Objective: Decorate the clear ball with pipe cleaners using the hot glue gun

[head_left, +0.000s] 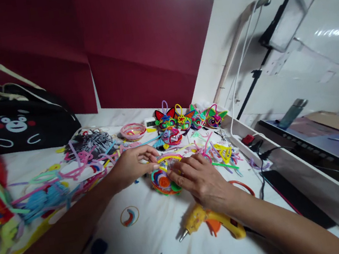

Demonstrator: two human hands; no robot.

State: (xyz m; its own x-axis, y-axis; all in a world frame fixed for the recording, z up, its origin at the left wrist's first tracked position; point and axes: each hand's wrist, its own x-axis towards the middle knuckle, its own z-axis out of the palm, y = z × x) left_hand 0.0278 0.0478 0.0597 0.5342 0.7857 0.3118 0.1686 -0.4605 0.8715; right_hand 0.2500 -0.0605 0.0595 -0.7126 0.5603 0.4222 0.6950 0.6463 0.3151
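A round, many-coloured pipe-cleaner ornament [164,182], with an orange spiral and green, yellow and blue parts, is on the white table between my hands. My left hand [132,167] comes in from the left, its bent fingers and thumb closed at the ornament's upper left edge. Over its right side lies my right hand [198,178], fingers bent and gripping that edge, hiding part of it. Below my right wrist rests a yellow glue gun [200,218], nozzle toward the lower left. A thin ring with curved blue and red pieces [129,216] lies nearer me.
Several finished pipe-cleaner animal faces [166,121] stand at the back, beside a pink woven bowl [133,131]. Loose pipe cleaners [81,166] cover the left side. A black bag [17,121] stands back left. On the right are a raised table edge [290,155] and cables [262,172].
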